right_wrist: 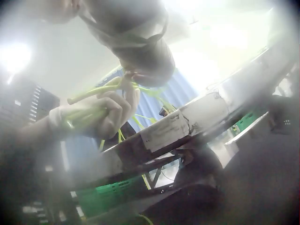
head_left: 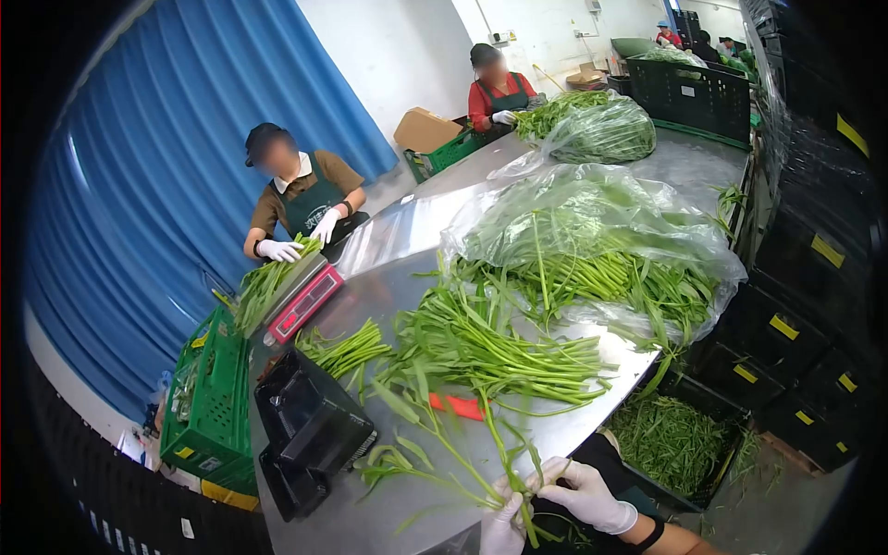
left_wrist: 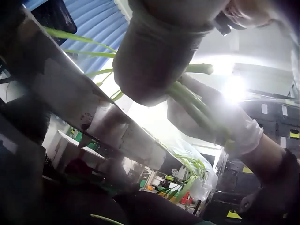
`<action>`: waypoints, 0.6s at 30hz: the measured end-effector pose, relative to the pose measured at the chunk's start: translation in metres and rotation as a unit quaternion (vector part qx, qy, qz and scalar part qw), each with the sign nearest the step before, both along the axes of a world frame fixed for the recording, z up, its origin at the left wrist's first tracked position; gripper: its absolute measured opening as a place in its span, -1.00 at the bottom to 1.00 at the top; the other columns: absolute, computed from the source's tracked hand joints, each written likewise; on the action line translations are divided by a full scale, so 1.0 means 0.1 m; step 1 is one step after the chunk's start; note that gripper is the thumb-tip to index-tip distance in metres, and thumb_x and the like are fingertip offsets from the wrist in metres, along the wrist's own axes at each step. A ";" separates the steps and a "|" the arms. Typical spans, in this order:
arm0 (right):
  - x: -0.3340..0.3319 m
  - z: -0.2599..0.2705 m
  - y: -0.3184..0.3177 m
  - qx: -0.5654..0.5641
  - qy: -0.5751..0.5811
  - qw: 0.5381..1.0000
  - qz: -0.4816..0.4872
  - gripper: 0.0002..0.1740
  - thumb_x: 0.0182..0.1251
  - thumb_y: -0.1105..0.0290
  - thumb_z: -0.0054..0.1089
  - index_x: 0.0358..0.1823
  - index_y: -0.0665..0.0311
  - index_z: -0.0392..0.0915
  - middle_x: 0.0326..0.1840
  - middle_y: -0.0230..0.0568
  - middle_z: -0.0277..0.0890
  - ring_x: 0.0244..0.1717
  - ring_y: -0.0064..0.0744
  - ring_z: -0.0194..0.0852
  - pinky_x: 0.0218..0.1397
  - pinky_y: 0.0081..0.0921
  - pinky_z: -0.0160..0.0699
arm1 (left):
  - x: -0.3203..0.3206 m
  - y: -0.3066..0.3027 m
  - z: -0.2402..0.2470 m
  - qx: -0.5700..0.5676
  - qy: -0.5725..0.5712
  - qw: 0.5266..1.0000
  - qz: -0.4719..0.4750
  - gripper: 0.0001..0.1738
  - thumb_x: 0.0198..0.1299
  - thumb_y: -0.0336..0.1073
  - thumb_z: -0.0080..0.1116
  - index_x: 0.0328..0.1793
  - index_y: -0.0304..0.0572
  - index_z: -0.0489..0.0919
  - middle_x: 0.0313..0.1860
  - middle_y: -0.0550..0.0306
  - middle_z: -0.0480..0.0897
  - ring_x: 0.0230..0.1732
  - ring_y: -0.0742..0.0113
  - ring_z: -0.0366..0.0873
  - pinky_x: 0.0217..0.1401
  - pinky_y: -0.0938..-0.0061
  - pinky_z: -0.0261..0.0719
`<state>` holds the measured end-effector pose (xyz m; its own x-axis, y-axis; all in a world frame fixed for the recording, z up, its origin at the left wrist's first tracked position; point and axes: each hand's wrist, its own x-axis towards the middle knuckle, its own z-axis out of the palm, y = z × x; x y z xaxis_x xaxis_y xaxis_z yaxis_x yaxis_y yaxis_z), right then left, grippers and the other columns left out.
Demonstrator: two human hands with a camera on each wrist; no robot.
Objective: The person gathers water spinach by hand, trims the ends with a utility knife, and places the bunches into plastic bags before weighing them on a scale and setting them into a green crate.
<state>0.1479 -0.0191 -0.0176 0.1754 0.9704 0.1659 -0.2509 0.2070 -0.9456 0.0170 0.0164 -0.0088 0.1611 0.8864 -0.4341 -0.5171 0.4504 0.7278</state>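
In the head view my gloved left hand (head_left: 502,531) grips a few water spinach stems (head_left: 490,481) at the front edge of the metal table, their leafy ends reaching out over it. My gloved right hand (head_left: 592,499) is right beside it, thumb and fingertips pinching the same stems. The right wrist view shows the left hand (right_wrist: 115,110) with fingers curled round the stems, the cut ends poking out past it. A large pile of water spinach (head_left: 499,356) lies on the table ahead, next to a red object (head_left: 457,406) partly covered by leaves.
A black plastic tray (head_left: 310,430) stands at left, near a red scale (head_left: 303,303) where a person handles greens. Plastic-bagged greens (head_left: 592,231) lie farther back. A dark crate of leaves (head_left: 671,439) sits below the table at right, beside stacked black crates (head_left: 786,324).
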 end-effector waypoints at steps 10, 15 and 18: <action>0.42 0.20 -0.36 -0.041 0.106 0.993 -0.015 -0.93 0.26 0.61 0.13 -0.25 0.46 0.53 -0.17 -0.08 0.57 -0.17 -0.37 0.56 -0.03 -0.46 0.55 | 0.00 0.07 0.07 0.023 0.019 0.999 -0.028 -0.93 0.32 -0.40 0.08 -0.18 -0.22 0.55 -0.52 0.30 0.51 -0.68 0.69 0.23 -0.70 0.76 0.11; 1.06 0.15 -0.36 0.151 0.476 0.812 -0.303 -0.72 0.48 0.19 -0.04 -0.14 0.30 0.42 -0.24 -0.26 0.45 -0.26 -0.54 0.43 -0.18 -0.53 0.51 | -0.05 0.06 0.11 0.077 0.109 0.990 -0.036 -0.91 0.13 -0.56 0.17 -0.24 -0.26 0.60 -0.52 0.28 0.55 -0.66 0.66 0.25 -0.62 0.75 0.13; 0.68 0.20 -0.25 -0.059 0.237 0.934 -0.261 -0.74 0.35 0.31 0.09 -0.09 0.37 0.47 -0.22 -0.30 0.45 -0.25 -0.54 0.48 -0.15 -0.56 0.52 | 0.05 -0.03 -0.08 0.144 0.198 0.968 -0.056 -0.90 0.05 -0.57 0.28 -0.33 -0.26 0.59 -0.51 0.31 0.53 -0.60 0.64 0.30 -0.57 0.72 0.20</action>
<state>0.2162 -0.0445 0.0027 0.6571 0.7382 -0.1528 -0.5409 0.3205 -0.7776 0.0221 0.0138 -0.0166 0.1349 0.9664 -0.2186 -0.1307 0.2360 0.9629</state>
